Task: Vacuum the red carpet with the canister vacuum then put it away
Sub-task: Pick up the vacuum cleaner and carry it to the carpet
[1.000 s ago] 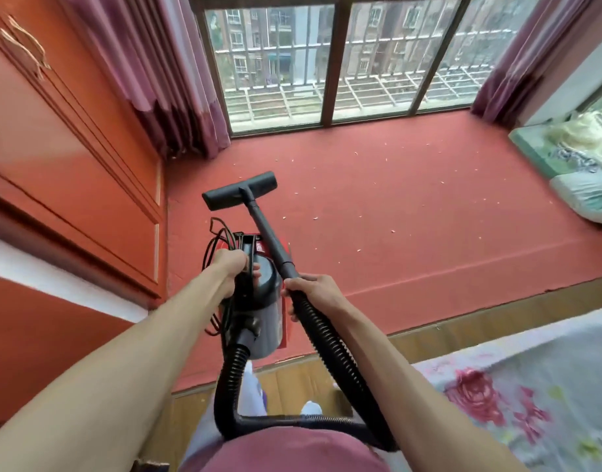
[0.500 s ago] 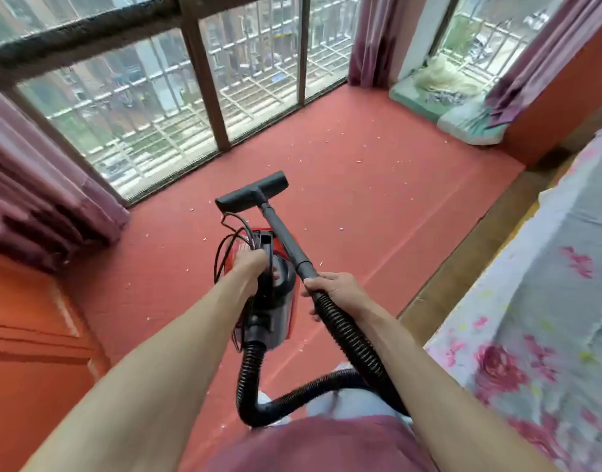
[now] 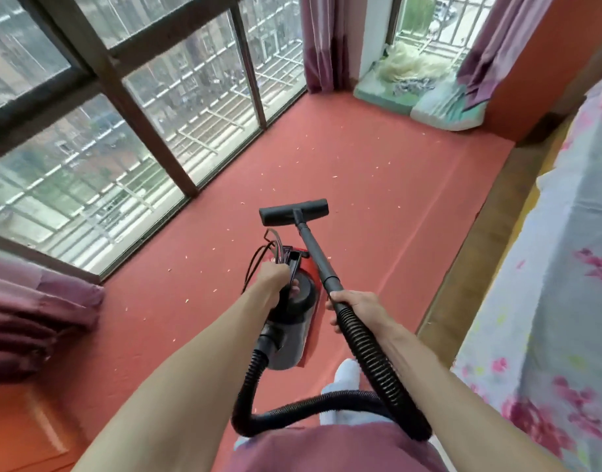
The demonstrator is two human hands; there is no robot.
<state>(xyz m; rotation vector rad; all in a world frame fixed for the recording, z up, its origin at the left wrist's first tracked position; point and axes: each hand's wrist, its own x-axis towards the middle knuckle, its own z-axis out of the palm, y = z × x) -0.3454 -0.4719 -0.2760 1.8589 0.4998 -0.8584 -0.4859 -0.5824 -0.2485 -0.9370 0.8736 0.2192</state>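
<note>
The red carpet (image 3: 378,172) spreads ahead, dotted with small pale crumbs. My left hand (image 3: 275,275) grips the top handle of the red and black canister vacuum (image 3: 294,332), which hangs above the carpet with its cord bundled at the front. My right hand (image 3: 356,306) holds the black wand where it meets the ribbed hose (image 3: 371,359). The wand runs forward to the black floor nozzle (image 3: 294,212), held above the carpet. The hose loops under my arms back to the canister.
Large windows (image 3: 139,131) line the left side, with purple curtains (image 3: 30,318) at the near left and far corner. Cushions and bedding (image 3: 425,97) lie in the far right corner. A bed with a floral sheet (image 3: 545,284) and a strip of wooden floor (image 3: 470,253) run along the right.
My view has swung to the right, along the carpet toward the far corner. Both hands keep their holds, and the nozzle now points straighter ahead.
</note>
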